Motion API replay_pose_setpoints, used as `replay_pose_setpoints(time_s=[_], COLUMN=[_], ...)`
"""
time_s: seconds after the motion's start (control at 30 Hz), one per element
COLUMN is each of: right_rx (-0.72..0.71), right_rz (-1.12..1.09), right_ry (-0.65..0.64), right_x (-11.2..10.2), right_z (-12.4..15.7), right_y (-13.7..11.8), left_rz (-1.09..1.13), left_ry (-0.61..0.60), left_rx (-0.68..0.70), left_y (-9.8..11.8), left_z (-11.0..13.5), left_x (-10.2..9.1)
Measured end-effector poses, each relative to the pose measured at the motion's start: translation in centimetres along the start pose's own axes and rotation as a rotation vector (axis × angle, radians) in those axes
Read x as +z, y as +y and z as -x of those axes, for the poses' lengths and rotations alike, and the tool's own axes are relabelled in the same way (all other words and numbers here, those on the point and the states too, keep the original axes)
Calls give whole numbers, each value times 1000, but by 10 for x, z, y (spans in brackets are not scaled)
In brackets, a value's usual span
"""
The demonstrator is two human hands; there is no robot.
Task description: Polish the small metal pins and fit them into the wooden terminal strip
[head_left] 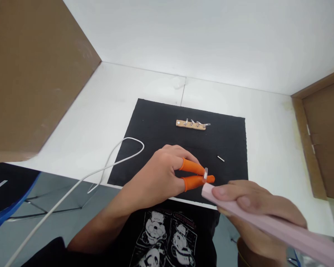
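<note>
R hand [256, 202] is coming up nearest the cam, thumb + fingers wrapping a long pale-pink bar [289, 237]; its blunt tip is pointing up-left and the other end is running out of frame lower R. L hand [161, 172] is reaching in from lower L, wearing orange finger cots [193, 167] on thumb + one finger. Those two digits are pinching a small clear piece [205, 173] (prob. plastic, can't tell) over the mat's near R part, just above the bar's tip; contact betw. tip & piece = can't tell. Other L fingers are curling behind, mostly hidden.

Below the hands, a black T-shirt [167, 237] w/ white cartoon print is showing past the table edge. White cable [80, 181] is trailing from bottom L up to the mat, its loop lying over the mat's L edge. Black mat [156, 129] is lying on the white table [267, 137]. A short metal pin [220, 158] is lying on the mat, R of the L fingertips. Farther back, a cardboard strip [180, 123] is sitting on the mat, carrying four small clear-tipped parts [197, 123] in a row. White wall [200, 40] is standing behind.
</note>
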State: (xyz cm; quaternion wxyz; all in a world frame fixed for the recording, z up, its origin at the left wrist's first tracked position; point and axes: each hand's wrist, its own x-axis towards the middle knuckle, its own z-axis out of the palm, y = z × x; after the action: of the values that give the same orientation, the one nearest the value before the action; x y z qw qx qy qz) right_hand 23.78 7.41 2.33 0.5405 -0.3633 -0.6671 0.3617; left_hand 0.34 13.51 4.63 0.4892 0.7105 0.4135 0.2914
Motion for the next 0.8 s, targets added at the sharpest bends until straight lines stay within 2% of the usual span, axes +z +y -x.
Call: replay_pose_setpoints(time_s=[0.07,0.2,0.27,0.47,0.57,0.67,0.8], right_rx=[14,51,41,105,148,169,210], right_rz=[-17,-32,-52,-128,-161,-168,-144], right_ry=[-10,174,212,82,138,184,238], right_x=[0,-3,-2,1,-3,-10,-17], right_z=[1,-3,-5,-3,-1,4,13], right_y=[1,7,7,2,8,19,32], left_rz=[-5,-11,-10,-37,-192,-348,-440], left_ry=[-1,2,-1,80,191,291,291], left_rx=[-4,-22,-19,27,62,33,-12], left_y=[0,0,0,-5,-23,-54,-95], left_z=[0,2,3,0,-8,-23,-48], left_x=[0,0,1,2,-1,-10,-25])
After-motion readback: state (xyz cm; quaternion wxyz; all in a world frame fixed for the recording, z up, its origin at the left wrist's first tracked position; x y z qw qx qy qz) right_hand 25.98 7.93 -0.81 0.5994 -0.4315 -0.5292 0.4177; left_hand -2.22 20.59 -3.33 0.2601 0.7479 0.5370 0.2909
